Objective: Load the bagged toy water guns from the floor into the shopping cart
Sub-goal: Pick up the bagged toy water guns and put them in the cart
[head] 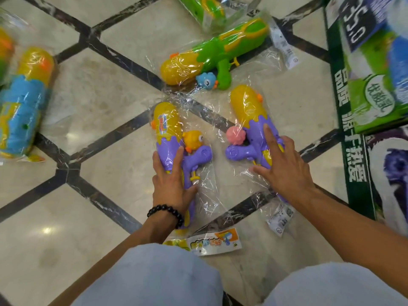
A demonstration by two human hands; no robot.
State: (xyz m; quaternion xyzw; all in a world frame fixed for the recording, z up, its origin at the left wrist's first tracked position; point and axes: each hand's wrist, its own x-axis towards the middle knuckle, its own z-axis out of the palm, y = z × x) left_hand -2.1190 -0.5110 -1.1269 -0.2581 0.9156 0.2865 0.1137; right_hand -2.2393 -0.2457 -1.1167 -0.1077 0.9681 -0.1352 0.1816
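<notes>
Two bagged purple-and-yellow toy water guns lie side by side on the marble floor in front of me. My left hand [170,182], with a black bead bracelet at the wrist, rests flat on the left water gun [165,127], fingers straight over its purple body and thumb beside the trigger. My right hand [284,171] lies with spread, straight fingers on the right water gun [249,107], pressing its clear bag. A green-and-yellow bagged gun [212,51] lies just beyond them. No shopping cart is in view.
A blue-and-yellow bagged gun [24,102] lies at the far left, and another green one [198,5] sits at the top edge. Printed cartons [375,62] stand along the right side. My knees in light trousers fill the bottom of the view.
</notes>
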